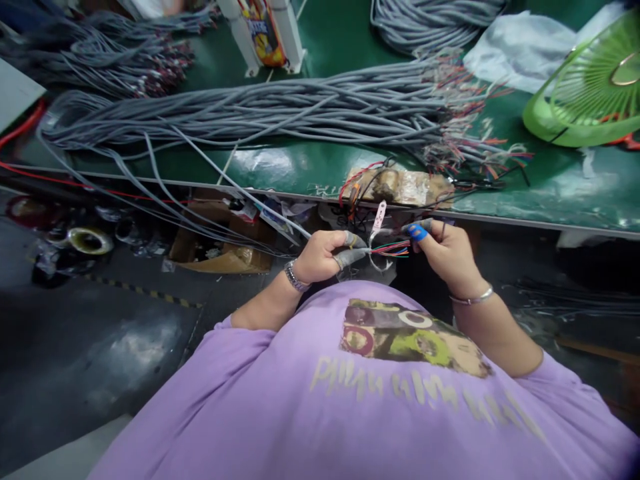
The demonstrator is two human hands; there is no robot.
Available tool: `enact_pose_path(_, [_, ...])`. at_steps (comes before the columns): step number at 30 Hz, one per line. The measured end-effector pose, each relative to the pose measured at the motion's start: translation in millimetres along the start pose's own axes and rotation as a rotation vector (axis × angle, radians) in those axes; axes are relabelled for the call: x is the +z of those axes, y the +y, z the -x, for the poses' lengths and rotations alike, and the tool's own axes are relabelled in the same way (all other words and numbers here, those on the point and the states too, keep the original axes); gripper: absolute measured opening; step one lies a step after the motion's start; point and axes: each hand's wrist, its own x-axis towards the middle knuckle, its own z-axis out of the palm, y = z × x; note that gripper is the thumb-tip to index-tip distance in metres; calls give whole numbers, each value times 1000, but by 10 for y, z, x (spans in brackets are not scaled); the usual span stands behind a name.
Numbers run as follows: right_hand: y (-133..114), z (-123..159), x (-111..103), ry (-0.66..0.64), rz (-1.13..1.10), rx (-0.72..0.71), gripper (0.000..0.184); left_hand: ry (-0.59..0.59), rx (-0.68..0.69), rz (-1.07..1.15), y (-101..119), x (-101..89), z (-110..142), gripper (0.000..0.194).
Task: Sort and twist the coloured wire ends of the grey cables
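Observation:
My left hand, with grey finger covers on the thumb and forefinger, pinches the end of a grey cable. Thin coloured wires fan out of the cable end toward the right, and pale torn strands curl around them. Close to the wire tips, my right hand has its fingers pressed together, the thumb wrapped in blue. A pale strand runs toward those fingertips, but what they grip is too small to make out. Just beyond, a white tag-like strip stands near the table edge.
A long bundle of grey cables lies across the green table. A taped block with wires sits at its front edge. A green fan stands right, beside white plastic. Below left is a cardboard box.

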Motion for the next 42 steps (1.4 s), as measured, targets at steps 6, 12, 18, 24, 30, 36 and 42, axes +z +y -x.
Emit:
enact_pose_path(6, [116, -29, 259, -481, -491, 400, 51, -165, 78, -48, -35, -38, -146, 21])
enact_pose_path(12, [7, 42, 412, -591, -569, 318, 50, -340, 33, -261, -67, -41, -118, 20])
enact_pose_path(18, [58, 106, 461, -493, -421, 230, 43, -433, 3, -318, -35, -62, -131, 17])
enact_pose_path(24, [35, 149, 481, -419, -338, 129, 36, -459, 93, -316, -6, -118, -153, 13])
enact_pose_path(30, [-20, 222, 521, -127, -155, -123, 19, -461, 30, -384, -38, -92, -148, 19])
enact_pose_path(36, [-46, 248, 578, -10, -590, 216, 22, -517, -25, -105, -26, -127, -198, 26])
enact_pose_path(42, [-28, -8, 482, 119, -936, 396, 40, -416, -180, 228, -54, -184, -124, 35])
